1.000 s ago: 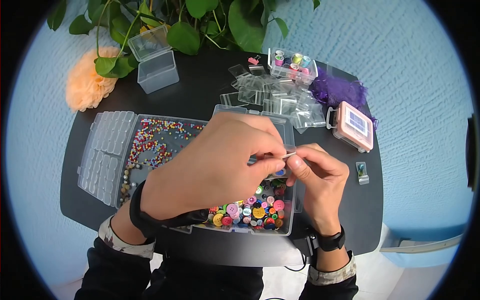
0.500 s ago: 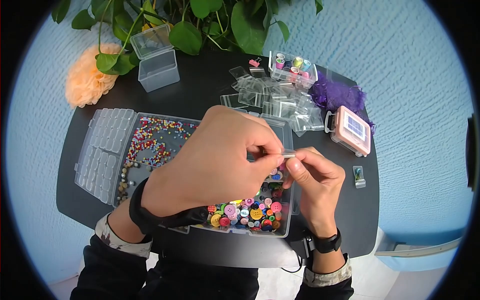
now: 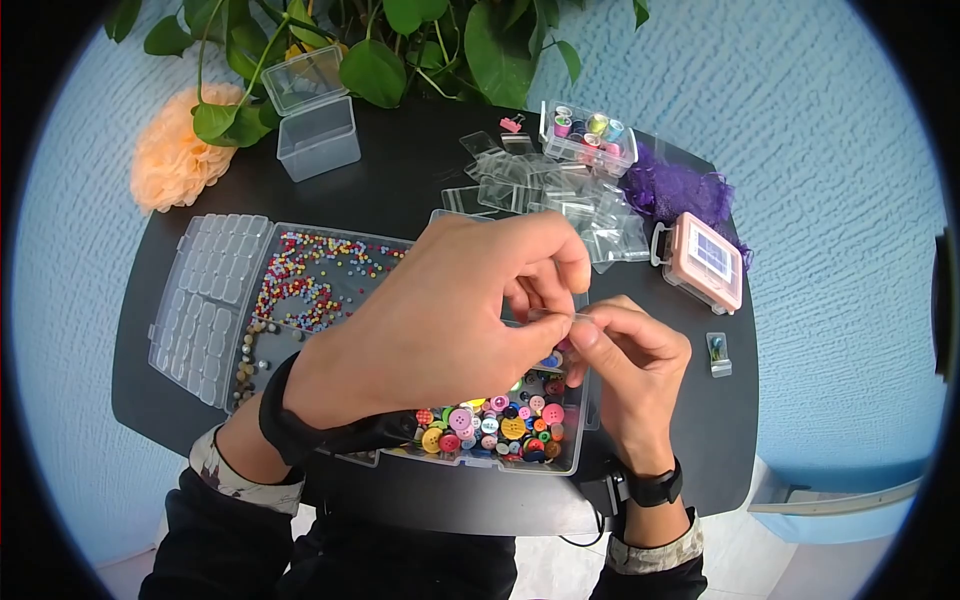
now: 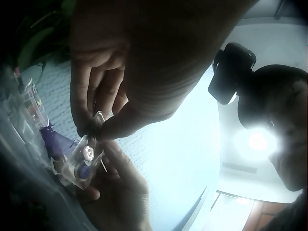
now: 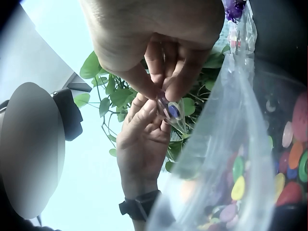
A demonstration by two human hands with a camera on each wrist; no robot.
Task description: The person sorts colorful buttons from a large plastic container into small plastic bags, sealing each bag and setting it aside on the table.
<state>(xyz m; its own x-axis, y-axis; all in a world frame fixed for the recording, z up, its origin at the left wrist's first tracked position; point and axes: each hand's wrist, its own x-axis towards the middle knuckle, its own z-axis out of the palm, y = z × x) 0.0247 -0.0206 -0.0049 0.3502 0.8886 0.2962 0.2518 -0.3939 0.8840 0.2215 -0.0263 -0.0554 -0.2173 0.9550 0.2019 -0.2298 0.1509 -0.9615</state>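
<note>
Between my two hands is a small clear zip bag [image 4: 72,166] with a white button [image 4: 88,153] and a blue button [image 4: 84,172] inside. My left hand [image 3: 450,315] holds the bag's top edge at thumb and fingers, its index finger raised and bent above the edge. From the other side my right hand [image 3: 640,360] pinches the bag between thumb and index finger. In the right wrist view the blue button [image 5: 173,110] shows through the plastic below the fingertips. Both hands are over a divided clear organizer box [image 3: 575,440], and the left hand hides its middle.
Loose buttons [image 3: 490,425] and seed beads [image 3: 300,280] fill compartments of the box. Behind lie empty zip bags [image 3: 560,190], a box of thread spools [image 3: 590,135] and purple mesh [image 3: 680,190]. A pink-lidded case [image 3: 705,260] and a small filled bag [image 3: 718,355] lie right.
My left index finger has lifted off the bag's edge, while the left thumb stays at it. My right hand keeps its pinch in nearly the same place.
</note>
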